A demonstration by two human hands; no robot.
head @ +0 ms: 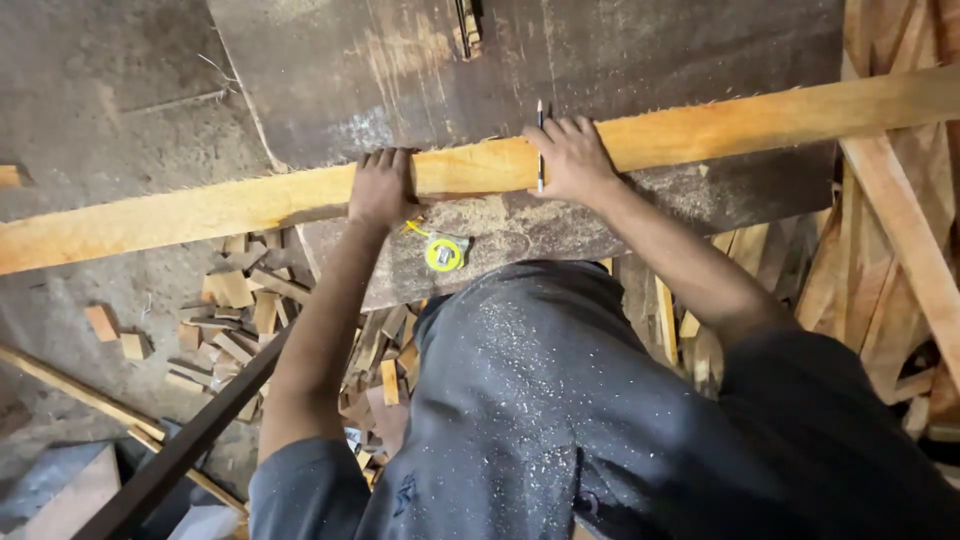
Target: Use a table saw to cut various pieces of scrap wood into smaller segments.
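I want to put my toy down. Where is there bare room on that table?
The dark table is bare beyond the long plank, apart from the slot near the far edge. The near strip is crowded: left hand, right hand with a pencil, yellow tape measure, sawdust. Offcuts litter the floor.

Wooden plank [250,200]: long, pale orange-yellow, rough-sawn with frayed edges; lies flat and aslant across the dark saw table [640,60], both ends overhanging it. Pencil [540,145]: slim, dark, upright across the plank above the table's near edge. Tape measure [444,253]: round, yellow, lying in sawdust on the table just nearer than the plank
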